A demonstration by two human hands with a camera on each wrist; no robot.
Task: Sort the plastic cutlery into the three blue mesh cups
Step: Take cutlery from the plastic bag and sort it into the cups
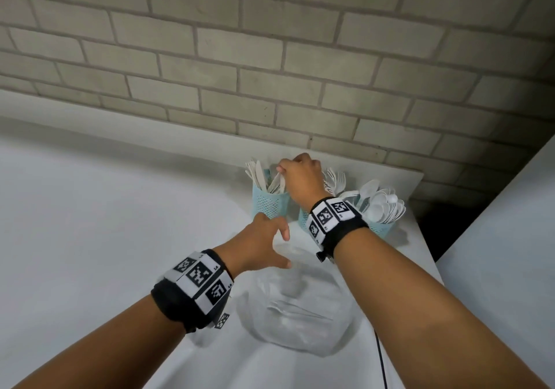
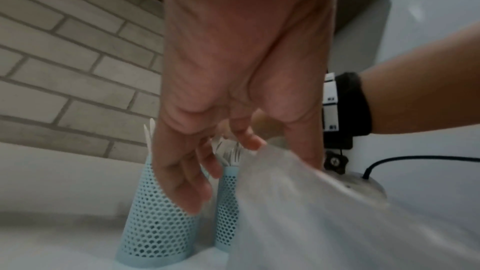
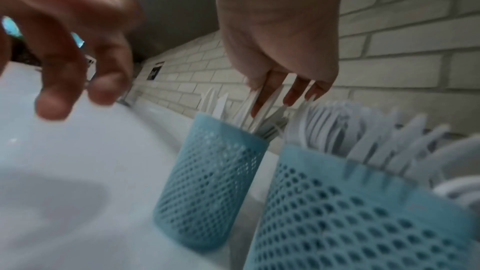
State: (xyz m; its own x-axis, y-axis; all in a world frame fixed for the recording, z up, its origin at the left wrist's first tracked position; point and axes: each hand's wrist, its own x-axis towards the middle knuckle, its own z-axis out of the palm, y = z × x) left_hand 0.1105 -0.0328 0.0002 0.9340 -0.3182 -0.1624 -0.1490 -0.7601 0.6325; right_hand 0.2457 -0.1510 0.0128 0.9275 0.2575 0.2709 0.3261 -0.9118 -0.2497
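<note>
Three blue mesh cups stand at the table's back right. The left cup (image 1: pixel 270 202) (image 3: pixel 207 182) holds knives, the middle cup (image 1: pixel 302 219) (image 3: pixel 337 213) holds forks, and the right cup (image 1: pixel 384 228) holds spoons. My right hand (image 1: pixel 282 170) (image 3: pixel 272 89) is over the left cup and pinches white plastic knives (image 1: pixel 277 182) (image 3: pixel 272 100), their lower ends inside the cup. My left hand (image 1: pixel 286 250) (image 2: pixel 233 161) hovers with spread fingers just before the left cup, at the top of a clear plastic bag (image 1: pixel 294 301) (image 2: pixel 311 213). A few cutlery pieces show faintly in the bag.
The white table (image 1: pixel 120 238) runs along a brick wall (image 1: pixel 270 58). A white panel (image 1: pixel 504 238) stands close on the right, with a dark gap behind it. A black cable (image 1: pixel 380 358) runs down the table's right side.
</note>
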